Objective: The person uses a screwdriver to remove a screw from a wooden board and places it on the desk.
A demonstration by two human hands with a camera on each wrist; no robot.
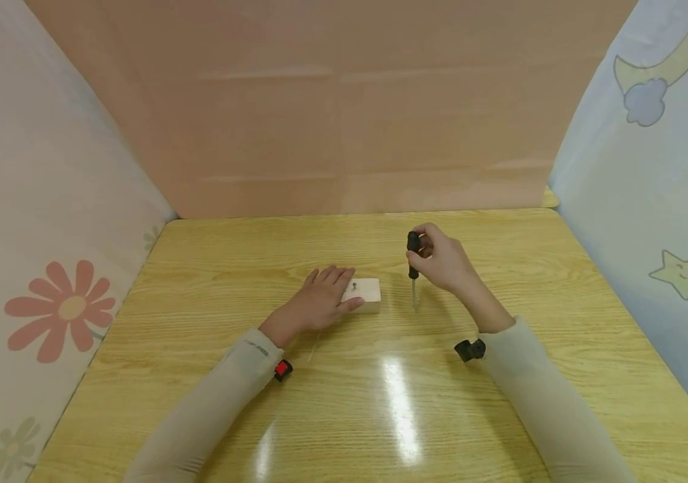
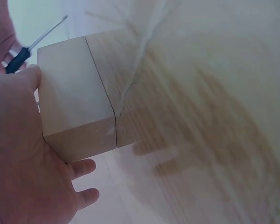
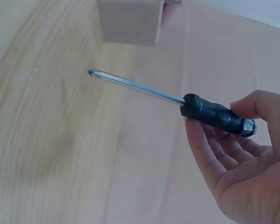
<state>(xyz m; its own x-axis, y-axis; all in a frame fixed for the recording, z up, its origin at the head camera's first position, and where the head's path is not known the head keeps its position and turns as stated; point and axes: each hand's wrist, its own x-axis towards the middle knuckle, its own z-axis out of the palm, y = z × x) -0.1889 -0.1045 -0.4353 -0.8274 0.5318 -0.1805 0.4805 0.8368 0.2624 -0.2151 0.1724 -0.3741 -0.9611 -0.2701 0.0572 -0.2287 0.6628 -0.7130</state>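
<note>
A pale wooden block [image 1: 369,290] lies on the table under my left hand [image 1: 318,300]. The thumb reaches over its near edge, and in the left wrist view two fingertips [image 2: 86,167] show bent down past the block. A small dark screw [image 1: 354,286] stands on the block's top. To the right of the block, my right hand [image 1: 445,263] grips a screwdriver by its black handle [image 1: 413,258] between thumb and fingers. Its metal shaft [image 3: 135,86] points down in the head view, the tip apart from the block. A cross-shaped tip appears in the right wrist view.
The wood-grain table [image 1: 199,268] carries glossy reflections near its front. A peach-coloured sheet [image 1: 344,121] hangs behind it, with patterned cloths at both sides. Dark wrist cameras [image 1: 469,349] sit at both cuffs. A thin pale strand [image 1: 312,347] is below the left hand.
</note>
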